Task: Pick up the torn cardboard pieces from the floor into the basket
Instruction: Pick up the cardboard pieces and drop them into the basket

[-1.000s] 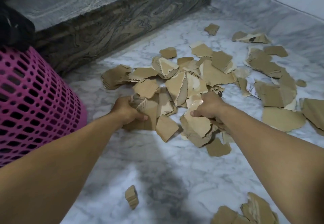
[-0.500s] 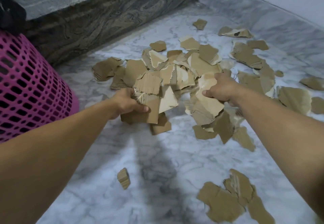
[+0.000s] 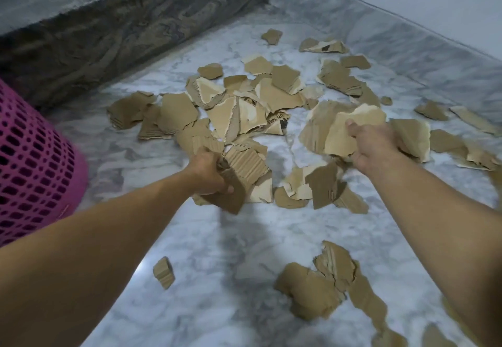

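Note:
Torn brown cardboard pieces (image 3: 244,97) lie scattered over the white marble floor (image 3: 217,278). My left hand (image 3: 207,174) grips a bunch of cardboard pieces (image 3: 239,173), lifted a little above the floor. My right hand (image 3: 373,144) grips another bunch of cardboard pieces (image 3: 342,132), raised to the right of the main heap. A few pieces (image 3: 309,183) lie below and between the two hands. The pink perforated basket (image 3: 32,164) stands at the left edge, only its side wall showing.
A dark grey stone step (image 3: 122,21) runs along the back left. A marble skirting and white wall (image 3: 407,1) close the back right. More cardboard pieces (image 3: 320,287) lie in the near right, and one small scrap (image 3: 163,272) lies near my left forearm.
Both hands have lifted their bunches off the heap and moved apart. The right hand has gone right and up. Some pieces have dropped back onto the floor between them.

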Tool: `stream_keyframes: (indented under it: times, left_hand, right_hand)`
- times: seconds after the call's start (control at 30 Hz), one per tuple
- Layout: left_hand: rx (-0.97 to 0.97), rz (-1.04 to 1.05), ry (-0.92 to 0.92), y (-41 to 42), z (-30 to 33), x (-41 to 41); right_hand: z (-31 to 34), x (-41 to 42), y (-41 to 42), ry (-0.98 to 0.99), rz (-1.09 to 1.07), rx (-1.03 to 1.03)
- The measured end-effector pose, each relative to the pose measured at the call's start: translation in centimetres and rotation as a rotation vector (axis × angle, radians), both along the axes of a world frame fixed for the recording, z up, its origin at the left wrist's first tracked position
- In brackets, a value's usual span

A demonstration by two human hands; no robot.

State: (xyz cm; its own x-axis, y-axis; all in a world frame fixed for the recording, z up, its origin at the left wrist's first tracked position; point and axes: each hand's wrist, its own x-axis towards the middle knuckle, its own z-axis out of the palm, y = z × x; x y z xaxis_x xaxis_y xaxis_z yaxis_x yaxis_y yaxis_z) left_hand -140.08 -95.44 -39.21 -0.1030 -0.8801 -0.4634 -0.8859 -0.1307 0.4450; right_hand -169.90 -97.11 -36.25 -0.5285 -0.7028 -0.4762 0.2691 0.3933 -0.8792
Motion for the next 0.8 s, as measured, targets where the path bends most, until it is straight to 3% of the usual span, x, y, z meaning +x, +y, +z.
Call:
stream_keyframes:
  times: [0.1, 0.27, 0.37, 0.53, 0.67, 0.8]
  left_hand:
    - [0.063, 0.062, 0.082, -0.2, -0.2, -0.4]
    - [0.083, 0.085, 0.118, -0.4, 0.1, -0.9]
    - [0.055, 0.078, 0.108, -0.2, 0.0, -1.4]
    - [0.031, 0.089, 0.11, 0.1, -0.4, -1.6]
    - [0.012, 0.106, 0.094, 0.2, -0.6, -1.8]
    - [0.006, 0.132, 0.055, 0.2, -0.9, -1.8]
  right_hand:
    - [-0.2, -1.1, 0.3, -0.169, -0.075, -0.028]
    - [-1.1, -1.6, 1.6, -0.114, 0.095, 0.034]
    - [-2.3, -1.1, 3.0, 0.119, 0.294, 0.106]
    - [-4.2, 0.7, 4.2, 0.858, 0.712, 0.404]
    - [-4.0, 1.8, 4.3, 0.865, 0.819, 0.577]
    - [-3.5, 2.9, 4.7, 0.995, 0.974, 0.58]
